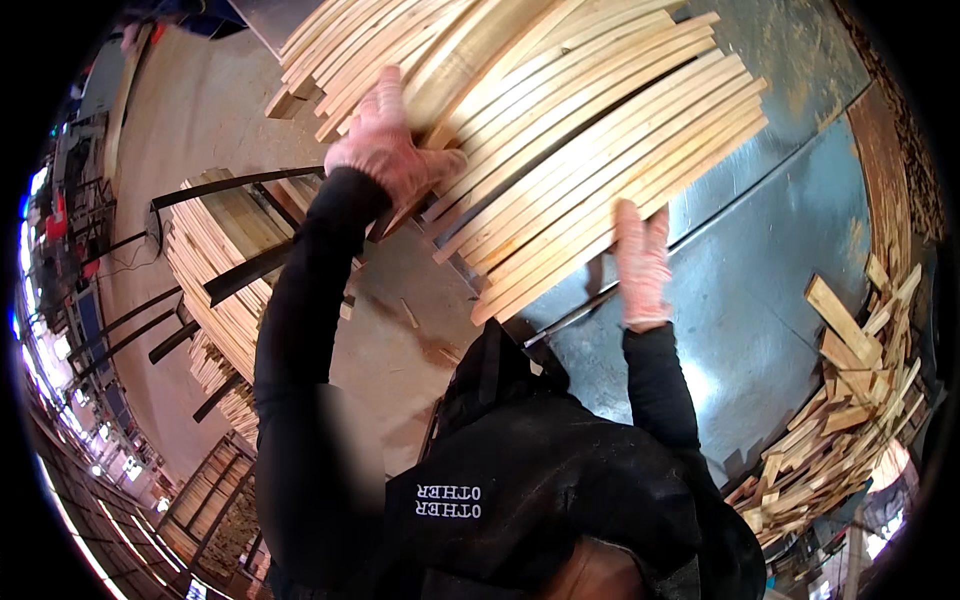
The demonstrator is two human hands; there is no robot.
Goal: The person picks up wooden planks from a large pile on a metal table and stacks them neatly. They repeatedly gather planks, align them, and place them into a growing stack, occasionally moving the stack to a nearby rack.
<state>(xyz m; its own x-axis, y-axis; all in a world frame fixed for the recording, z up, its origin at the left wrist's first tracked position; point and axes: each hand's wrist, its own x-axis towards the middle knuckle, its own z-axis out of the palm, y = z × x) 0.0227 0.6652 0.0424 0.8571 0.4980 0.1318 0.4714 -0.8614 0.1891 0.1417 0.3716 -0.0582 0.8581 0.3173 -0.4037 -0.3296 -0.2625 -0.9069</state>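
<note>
A row of pale wooden strips (610, 165) lies side by side on a grey metal table, with a dark gap between some of them. Across the strips at the far left lies a wider, darker board (480, 60). My left hand (385, 150), in a pinkish knitted glove, is at this board's near end, fingers and thumb spread; whether it bears any of the board's weight I cannot tell. My right hand (642, 265), gloved alike, has its fingers stretched out against the near-right edge of the strip row. It grips nothing visible.
The metal table (740, 270) has a seam and a metal bar (570, 315) along it. Offcuts (845, 400) are heaped at the right. To the left, stacked strips (220, 270) rest in a rack with dark metal arms (250, 272). More strips (350, 50) lie at the far left.
</note>
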